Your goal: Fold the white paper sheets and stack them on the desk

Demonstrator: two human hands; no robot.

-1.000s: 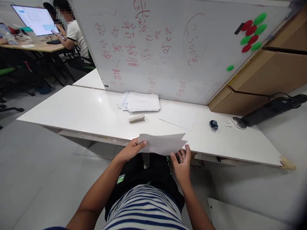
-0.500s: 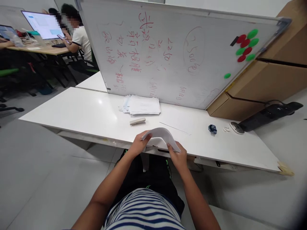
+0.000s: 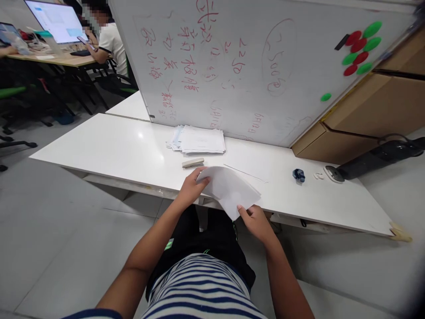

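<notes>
Glowing at the far left, a wide, flat computer monitor [image 3: 55,22] stands on a pale wood-topped table [image 3: 66,60], where a person in a white short-sleeved shirt [image 3: 113,44] sits with a phone in hand. Nearer to me, a long, glossy white desk [image 3: 83,144] stretches across my view, and a large whiteboard [image 3: 239,84] with sideways red handwriting stands at its back. Against the foot of that board lies an uneven stack of white papers [image 3: 202,140], and just in front of it a slim beige-grey stapler [image 3: 193,163]. My left hand [image 3: 193,187] is clamped on the left end of a thin white sheaf of paper [image 3: 229,188], thumb on top. I have the sheaf up over the desk's front edge, bent in a curve between my two hands, one corner dipping toward my lap. My right hand [image 3: 255,219] is closed on its lower right part, thumb laid over the face and fingers tucked beneath. Farther right on the desk sit a small, lumpy dark-blue object [image 3: 298,176], a little white curved piece [image 3: 318,176] and a black cylinder with a pale round end [image 3: 375,158], lying near stacked brown cardboard boxes [image 3: 378,106]. Red and green oval magnets [image 3: 359,45] cluster on the board above them.
</notes>
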